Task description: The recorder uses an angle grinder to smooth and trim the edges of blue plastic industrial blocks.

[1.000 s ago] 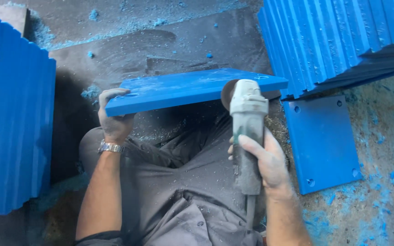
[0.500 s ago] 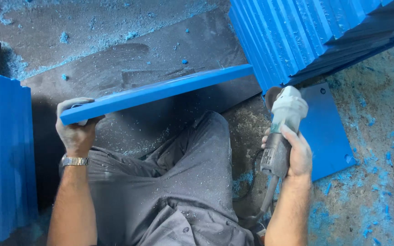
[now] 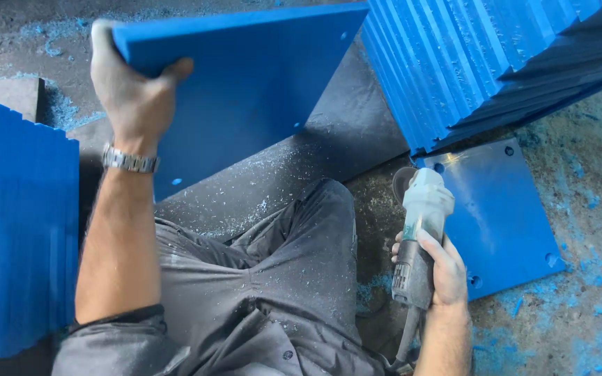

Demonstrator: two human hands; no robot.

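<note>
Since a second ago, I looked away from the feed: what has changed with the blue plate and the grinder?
The left hand has swung the blue plate up from lying flat across the lap, so its broad face now shows. The right hand has drawn the angle grinder away from the plate's edge, down beside the knee. Both grips are unchanged; the stacks of blue plates stayed put.

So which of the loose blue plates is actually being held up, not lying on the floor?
The blue plate gripped at its corner by the left hand, tilted in the air. The other loose plate lies flat on the floor beside the grinder in the right hand.
</note>
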